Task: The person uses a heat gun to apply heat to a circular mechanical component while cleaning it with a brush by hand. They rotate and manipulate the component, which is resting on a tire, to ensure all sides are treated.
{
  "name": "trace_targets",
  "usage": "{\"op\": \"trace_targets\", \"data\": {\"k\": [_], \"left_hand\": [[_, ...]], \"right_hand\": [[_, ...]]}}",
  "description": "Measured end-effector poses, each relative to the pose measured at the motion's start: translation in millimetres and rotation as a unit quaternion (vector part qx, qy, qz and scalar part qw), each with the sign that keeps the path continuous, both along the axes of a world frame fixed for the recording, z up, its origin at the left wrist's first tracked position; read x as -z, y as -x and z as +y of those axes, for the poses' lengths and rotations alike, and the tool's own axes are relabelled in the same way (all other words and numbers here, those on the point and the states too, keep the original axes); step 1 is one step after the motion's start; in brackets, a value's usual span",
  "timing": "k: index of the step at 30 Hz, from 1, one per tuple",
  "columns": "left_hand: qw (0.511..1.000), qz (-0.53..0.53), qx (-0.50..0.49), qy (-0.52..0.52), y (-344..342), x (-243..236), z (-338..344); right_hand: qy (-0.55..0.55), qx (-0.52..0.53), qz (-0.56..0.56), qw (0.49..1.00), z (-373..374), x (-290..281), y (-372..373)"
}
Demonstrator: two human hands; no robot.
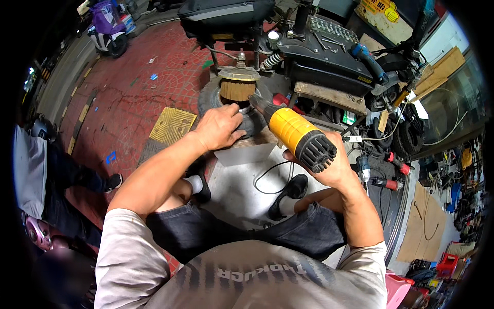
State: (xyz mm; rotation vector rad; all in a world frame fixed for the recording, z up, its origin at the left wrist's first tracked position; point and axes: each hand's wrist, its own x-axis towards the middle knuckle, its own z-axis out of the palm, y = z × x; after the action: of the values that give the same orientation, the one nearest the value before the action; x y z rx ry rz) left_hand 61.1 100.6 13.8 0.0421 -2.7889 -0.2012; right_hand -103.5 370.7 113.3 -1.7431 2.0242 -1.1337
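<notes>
While palm-down, left hand (pixel 220 127) beside brown cylinder (pixel 236 91).

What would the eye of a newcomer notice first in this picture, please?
Probably the bright yellow power tool near the centre, gripped in the person's right hand, with its nozzle beside a brown rounded block. Just below and left of the block is the bare left hand, with its fingers spread. Farther off, a scooter with a purple cover stands out at the upper left.
</notes>
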Motion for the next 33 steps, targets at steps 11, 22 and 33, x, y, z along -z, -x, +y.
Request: {"op": "trace_targets", "data": {"k": [11,22,33], "left_hand": [[0.999,0.028,0.019,-0.003,-4.4,-6.7,36.5],[0.982,-0.156,0.081,-0.07,-23.0,15.5,73.5],[0.853,-0.455,0.195,-0.165,-17.4,39.7,96.4]], "right_hand": [[-0.053,0.002,0.008,0.999,-1.0,7.0,-5.0],[0.027,-0.012,0.06,0.998,-13.5,14.3,0.1],[-0.069,-0.003,0.066,0.995,12.4,29.1,10.3]]}}
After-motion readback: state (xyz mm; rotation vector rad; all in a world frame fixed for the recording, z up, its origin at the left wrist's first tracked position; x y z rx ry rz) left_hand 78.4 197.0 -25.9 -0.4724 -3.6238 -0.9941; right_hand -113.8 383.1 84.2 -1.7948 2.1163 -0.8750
